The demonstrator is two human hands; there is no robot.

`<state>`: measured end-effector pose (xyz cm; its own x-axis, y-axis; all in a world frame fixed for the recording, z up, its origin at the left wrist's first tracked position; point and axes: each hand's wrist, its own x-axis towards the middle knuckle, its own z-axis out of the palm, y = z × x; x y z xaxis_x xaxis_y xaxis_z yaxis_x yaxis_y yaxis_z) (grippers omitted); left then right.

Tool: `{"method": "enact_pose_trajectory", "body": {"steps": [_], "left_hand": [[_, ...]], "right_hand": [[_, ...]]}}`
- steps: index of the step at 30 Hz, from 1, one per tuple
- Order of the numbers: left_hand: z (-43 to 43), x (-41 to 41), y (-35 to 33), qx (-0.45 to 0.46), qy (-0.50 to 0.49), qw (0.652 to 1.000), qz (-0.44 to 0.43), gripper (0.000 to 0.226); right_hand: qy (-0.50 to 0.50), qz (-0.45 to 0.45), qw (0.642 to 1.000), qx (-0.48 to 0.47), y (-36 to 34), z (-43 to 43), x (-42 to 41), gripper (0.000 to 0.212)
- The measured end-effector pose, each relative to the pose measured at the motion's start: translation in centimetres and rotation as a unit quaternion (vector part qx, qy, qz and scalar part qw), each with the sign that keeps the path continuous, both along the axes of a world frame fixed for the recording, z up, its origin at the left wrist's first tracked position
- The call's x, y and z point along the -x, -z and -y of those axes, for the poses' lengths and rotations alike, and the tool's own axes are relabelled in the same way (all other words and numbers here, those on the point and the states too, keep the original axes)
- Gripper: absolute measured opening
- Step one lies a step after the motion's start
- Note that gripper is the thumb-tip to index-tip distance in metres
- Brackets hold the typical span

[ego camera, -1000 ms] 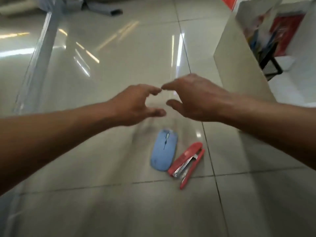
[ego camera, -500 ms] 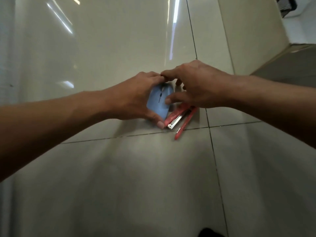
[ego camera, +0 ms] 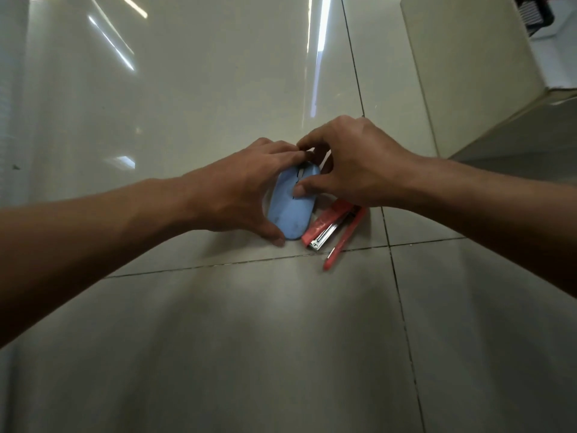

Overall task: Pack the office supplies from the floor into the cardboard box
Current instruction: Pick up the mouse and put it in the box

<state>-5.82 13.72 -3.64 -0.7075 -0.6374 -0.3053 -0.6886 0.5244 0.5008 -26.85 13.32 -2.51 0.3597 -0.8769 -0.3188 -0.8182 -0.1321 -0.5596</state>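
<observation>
A light blue computer mouse (ego camera: 290,210) lies on the tiled floor. My left hand (ego camera: 240,192) curls round it, fingers over its far end and thumb at its near left edge. My right hand (ego camera: 352,164) reaches over from the right, its thumb pressing on the mouse's top and its fingers curled past the far end. A red stapler (ego camera: 327,226) lies open on the floor just right of the mouse, partly under my right hand. The cardboard box (ego camera: 462,76) stands at the upper right, only its pale side showing.
Glossy grey floor tiles (ego camera: 218,339) with dark grout lines spread all round. A dark rack (ego camera: 530,10) shows beyond the box at the top right corner.
Both hands came down from above the floor onto the mouse. Since half a second ago my right thumb has settled on top of the mouse and my left hand has closed round it.
</observation>
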Motion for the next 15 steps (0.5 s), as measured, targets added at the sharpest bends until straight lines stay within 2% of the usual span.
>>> {"method": "enact_pose_trajectory", "body": {"steps": [6, 7, 9, 11, 13, 15], "left_hand": [[0.6, -0.3, -1.0, 0.037, 0.021, 0.999, -0.011, 0.121], [0.9, -0.3, -1.4, 0.045, 0.02, 0.999, -0.012, 0.121], [1.8, -0.3, -2.4, 0.067, 0.012, 0.998, -0.014, 0.12], [3.0, -0.1, -3.7, 0.099, -0.001, 0.995, -0.014, 0.119], [4.5, 0.5, -5.0, 0.133, -0.015, 0.991, -0.018, 0.118], [6.5, 1.6, -6.7, 0.165, -0.025, 0.986, -0.026, 0.117]], "right_hand": [[0.119, 0.074, 0.989, -0.056, -0.5, 0.4, 0.1, 0.052], [0.163, 0.114, 0.977, -0.081, -0.7, 0.7, 0.3, 0.05], [0.256, 0.216, 0.929, -0.154, -1.2, 1.3, 0.5, 0.046], [0.303, 0.285, 0.884, -0.212, -2.1, 1.9, 0.6, 0.041], [0.316, 0.317, 0.865, -0.227, -3.4, 2.6, 0.5, 0.041], [0.318, 0.324, 0.871, -0.19, -5.2, 3.6, 0.7, 0.038]]}}
